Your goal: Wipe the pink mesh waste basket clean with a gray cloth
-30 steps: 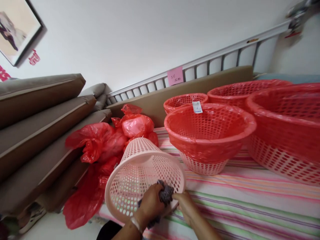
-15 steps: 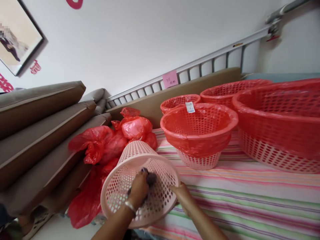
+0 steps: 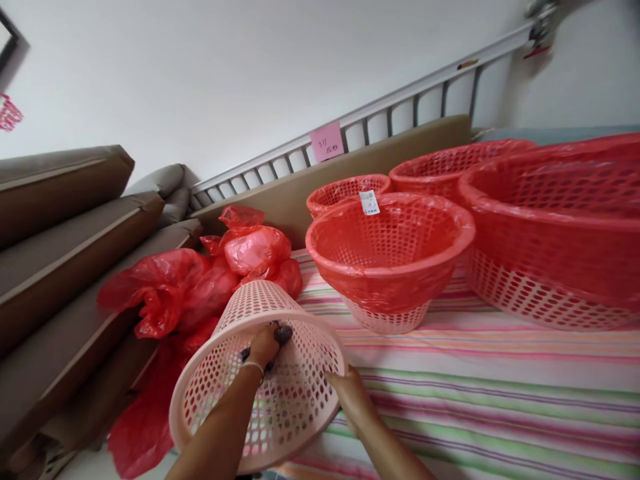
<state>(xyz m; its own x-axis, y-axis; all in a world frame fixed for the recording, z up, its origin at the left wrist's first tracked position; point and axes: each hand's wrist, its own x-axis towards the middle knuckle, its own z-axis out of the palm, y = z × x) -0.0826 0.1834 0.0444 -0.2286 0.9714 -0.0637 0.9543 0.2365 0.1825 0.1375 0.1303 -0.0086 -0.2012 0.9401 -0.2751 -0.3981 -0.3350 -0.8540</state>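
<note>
Cloth (image 3: 284, 334) deeper in basket (image 3: 255, 299), in left fingers (image 3: 271, 333)

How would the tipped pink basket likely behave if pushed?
The basket looks light and fairly stiff: perforated, plastic-like walls holding their shape. Lying on its round side, it would probably roll unless the right hand at its rim steadied it.

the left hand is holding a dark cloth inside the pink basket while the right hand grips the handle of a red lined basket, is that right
Not quite: in the head view, the right hand grips the pink basket's rim.
</note>
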